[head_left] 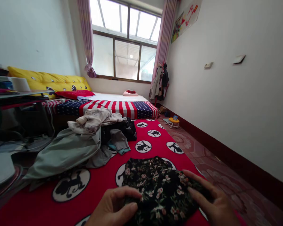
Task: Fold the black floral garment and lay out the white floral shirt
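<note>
A black garment with pink and white flowers (158, 191) lies spread in front of me on the red cloth, its gathered top edge pointing away. My left hand (115, 204) is at its near left edge, with thumb and forefinger curled over the fabric. On the right side, my right hand (209, 197) grips the garment, a dark fold between its thumb and fingers. The kind of garment cannot be told for sure. Its nearest part runs out of view at the bottom.
The red cloth (103, 179) has monkey prints in white circles. A heap of grey-green clothes (68, 150) lies to the left. Beyond it is a bed with a striped and starred cover (108, 108). A small yellow stool (174, 120) stands by the right wall. A cluttered desk (35, 93) is at left.
</note>
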`<act>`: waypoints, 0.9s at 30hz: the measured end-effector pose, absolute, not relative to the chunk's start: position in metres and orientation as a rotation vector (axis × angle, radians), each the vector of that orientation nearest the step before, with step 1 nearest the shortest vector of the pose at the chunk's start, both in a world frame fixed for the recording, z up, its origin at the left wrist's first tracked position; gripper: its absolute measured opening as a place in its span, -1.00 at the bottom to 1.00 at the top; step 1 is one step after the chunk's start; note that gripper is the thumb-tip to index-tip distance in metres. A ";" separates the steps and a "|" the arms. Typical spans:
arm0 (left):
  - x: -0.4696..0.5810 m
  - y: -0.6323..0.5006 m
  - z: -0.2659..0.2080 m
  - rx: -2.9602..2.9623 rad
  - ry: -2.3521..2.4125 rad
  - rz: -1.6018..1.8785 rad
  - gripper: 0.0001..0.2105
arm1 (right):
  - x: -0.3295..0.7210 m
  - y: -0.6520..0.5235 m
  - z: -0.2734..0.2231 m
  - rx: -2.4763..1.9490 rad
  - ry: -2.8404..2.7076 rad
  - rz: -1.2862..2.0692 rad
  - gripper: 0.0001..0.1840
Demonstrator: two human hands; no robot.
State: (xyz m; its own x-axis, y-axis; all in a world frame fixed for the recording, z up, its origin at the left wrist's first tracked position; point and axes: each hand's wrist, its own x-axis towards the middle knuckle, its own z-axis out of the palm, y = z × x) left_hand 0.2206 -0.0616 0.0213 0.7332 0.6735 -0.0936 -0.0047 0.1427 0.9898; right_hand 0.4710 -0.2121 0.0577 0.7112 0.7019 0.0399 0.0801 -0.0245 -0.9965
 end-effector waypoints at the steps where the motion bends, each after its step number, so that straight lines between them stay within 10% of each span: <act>1: 0.224 -0.060 0.035 1.291 0.604 0.520 -0.57 | 0.479 -0.209 0.072 -1.522 -0.672 0.587 -0.43; 7: 0.288 0.013 0.096 1.116 0.573 0.479 -0.61 | 0.538 -0.119 0.119 -1.410 -0.694 0.831 -0.50; 16: 0.435 0.191 0.195 1.485 0.567 1.050 -0.76 | 0.649 0.074 0.197 -1.231 -0.789 0.323 -0.59; 27: 0.485 0.195 -0.037 1.923 0.976 0.989 -0.81 | 0.685 0.093 -0.043 -1.853 -0.774 -0.051 -0.63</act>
State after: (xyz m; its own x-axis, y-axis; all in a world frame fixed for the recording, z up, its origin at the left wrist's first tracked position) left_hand 0.4852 0.1946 -0.0368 0.4102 0.8632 0.2944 0.2831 -0.4274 0.8586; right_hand 0.6849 0.0925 -0.0427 0.7879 0.4830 0.3820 0.5288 -0.2125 -0.8217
